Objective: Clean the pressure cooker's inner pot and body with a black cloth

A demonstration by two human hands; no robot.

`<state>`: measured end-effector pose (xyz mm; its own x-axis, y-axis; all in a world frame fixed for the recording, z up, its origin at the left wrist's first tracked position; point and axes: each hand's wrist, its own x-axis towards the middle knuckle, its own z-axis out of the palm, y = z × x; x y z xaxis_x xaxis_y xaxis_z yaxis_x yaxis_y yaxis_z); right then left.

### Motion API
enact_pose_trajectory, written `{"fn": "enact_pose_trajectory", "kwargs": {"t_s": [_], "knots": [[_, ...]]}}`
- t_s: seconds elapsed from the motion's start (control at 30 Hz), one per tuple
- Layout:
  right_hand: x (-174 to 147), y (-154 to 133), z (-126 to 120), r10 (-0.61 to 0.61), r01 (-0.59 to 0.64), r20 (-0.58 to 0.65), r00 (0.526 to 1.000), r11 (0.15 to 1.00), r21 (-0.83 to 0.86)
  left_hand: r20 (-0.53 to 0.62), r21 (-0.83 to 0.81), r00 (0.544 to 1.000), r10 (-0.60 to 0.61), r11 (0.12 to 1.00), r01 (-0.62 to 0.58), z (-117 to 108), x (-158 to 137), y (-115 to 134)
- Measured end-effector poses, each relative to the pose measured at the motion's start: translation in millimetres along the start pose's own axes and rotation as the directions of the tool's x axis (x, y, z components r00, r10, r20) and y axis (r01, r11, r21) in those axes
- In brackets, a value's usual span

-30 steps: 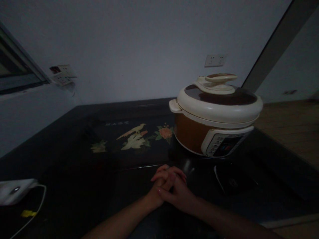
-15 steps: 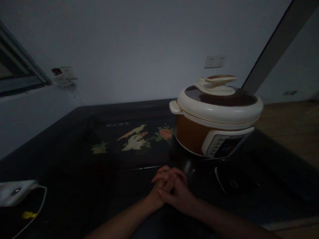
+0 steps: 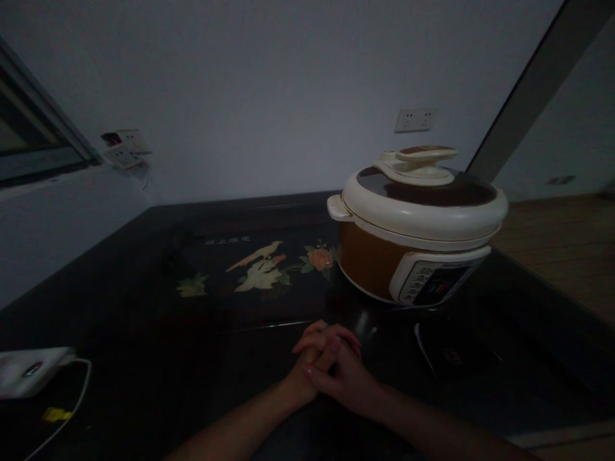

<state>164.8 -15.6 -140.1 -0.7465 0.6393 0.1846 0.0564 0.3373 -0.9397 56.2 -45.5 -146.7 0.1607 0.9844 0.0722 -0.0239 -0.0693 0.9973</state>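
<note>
— Where are the person's hands?
— Together in dim light: the left hand (image 3: 303, 376) and the right hand (image 3: 350, 378) clasp one another over a glossy black surface (image 3: 144, 346), fingers interlaced and both thumbs uppermost.
— Is either one open?
— Neither. Each is closed around the other, and no object shows between them.
— And the cooker nearby?
— A cream-and-brown electric cooker (image 3: 416, 221) stands upright on the surface, beyond the hands and to their right, well clear of the fingers. Its lid is on, topped by a cream handle (image 3: 425, 153); the control panel (image 3: 436, 283) faces the near side, with small red and blue marks on its dark display.
— What lies closest to the right hand?
— A flat black item (image 3: 454, 355) with a pale edge, resting in front of the cooker. It is too dark to tell what it is.
— And over on the left?
— A white device (image 3: 31, 371), cut off at the border, with a pale cord (image 3: 85, 384) curling toward the bottom corner beside a small yellow piece (image 3: 56, 415).
— The backdrop?
— An inlaid bird (image 3: 254, 255) and a pink flower (image 3: 320, 258) decorate the surface, the flower just beside the cooker's base. A pale wall (image 3: 269, 96) rises behind, a double socket (image 3: 416, 120) mounted above the cooker.
</note>
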Motion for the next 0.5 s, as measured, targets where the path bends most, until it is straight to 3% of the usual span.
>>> {"fn": "enact_pose_trajectory", "kwargs": {"t_s": [0.23,0.5], "knots": [[-0.8,2.6,0.5,-0.010,0.010,-0.006,1.000,1.000,0.015,0.005,-0.083,1.000,0.015,0.996,-0.014,0.0,1.0,-2.4],[-0.3,-0.7,-0.2,-0.014,0.014,0.000,1.000,1.000,-0.015,0.002,-0.043,1.000,0.024,0.999,-0.024,-0.4,0.8,-2.8]]}}
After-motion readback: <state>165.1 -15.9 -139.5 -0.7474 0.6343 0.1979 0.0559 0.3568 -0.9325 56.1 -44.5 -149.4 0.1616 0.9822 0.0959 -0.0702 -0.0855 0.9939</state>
